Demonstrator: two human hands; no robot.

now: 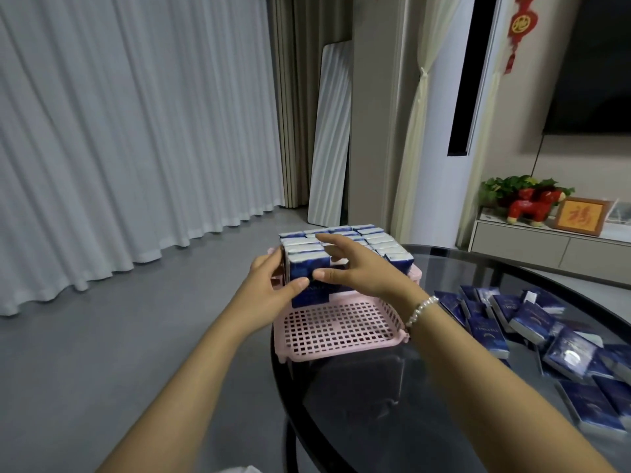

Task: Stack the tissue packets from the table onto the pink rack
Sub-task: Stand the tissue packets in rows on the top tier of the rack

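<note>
Surface [426, 404]: round dark glass top w/ black rim, near R of view; reflective.
Loose packets [546, 339]: blue tissue packs scattered in a heap on R side of surface, some flat, some overlapping, well apart from rack.
Bracelet [420, 310]: pearl-type beads on R wrist.
Rack [338, 331]: pink plastic grid tray at far-L edge of surface; near part of grid bare, far part filled.
Stack [345, 245]: packs stood in tight rows on far part of rack, white tops up, at least two layers at front.
L grip [273, 285]: fingers curled round L end of front pack [309, 268], thumb on its blue face; grasping it.
R grip [355, 264]: thumb pressed on front face of same pack, fingers stretched over top of rows; pinching that pack from R.
Floor [102, 353]: grey, smooth.
Curtains [136, 131]: pale pleated, full L wall to floor.
Board [329, 138]: white panel leaning in corner.
Cabinet [546, 244]: low white unit far R, w/ red toy horse [532, 206], green plant, framed red-character print [580, 216].
Wall: red knot ornament [520, 25] up top; dark screen at R.
</note>
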